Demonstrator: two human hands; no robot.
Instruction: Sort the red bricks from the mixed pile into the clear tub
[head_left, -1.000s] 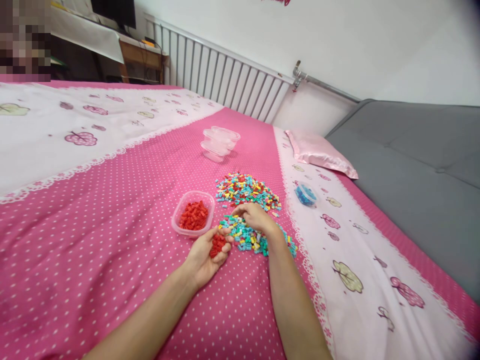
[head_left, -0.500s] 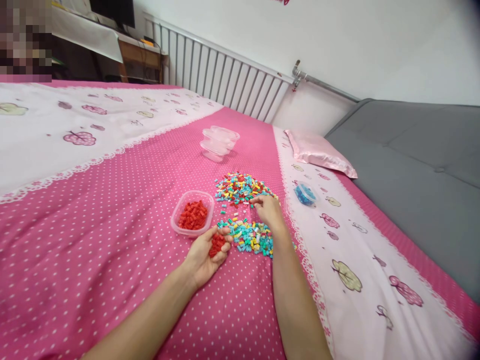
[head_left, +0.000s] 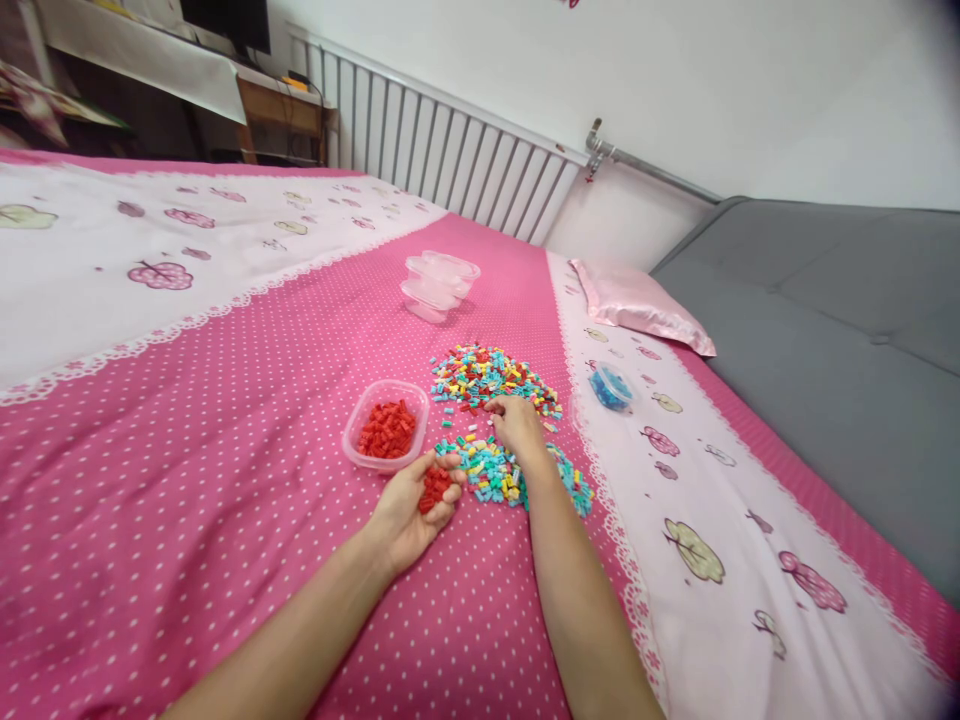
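My left hand (head_left: 411, 508), palm up and cupped, holds a small heap of red toy bricks (head_left: 435, 490). Just beyond it stands a clear plastic tub (head_left: 351, 436) with more red bricks (head_left: 387, 430) inside. My right hand (head_left: 517, 424) is at the near edge of a mixed-colour brick pile (head_left: 491, 375), its thumb and index finger close together; whether a brick is between them I cannot make out. Under my right wrist lies a second pile of mostly turquoise, yellow and white bricks (head_left: 491, 470), partly hidden by the forearm.
A small tub of blue pieces (head_left: 611, 388) stands to the right. Stacked clear tubs (head_left: 439, 285) stand farther back on the pink dotted bedspread (head_left: 285, 400). A pink pillow (head_left: 637, 300) lies by the grey headboard (head_left: 825, 320). A radiator (head_left: 435, 130) lines the wall.
My right hand has moved a little to the left along the near edge of the mixed pile, uncovering bricks on its right. My left hand stays in place with its red bricks.
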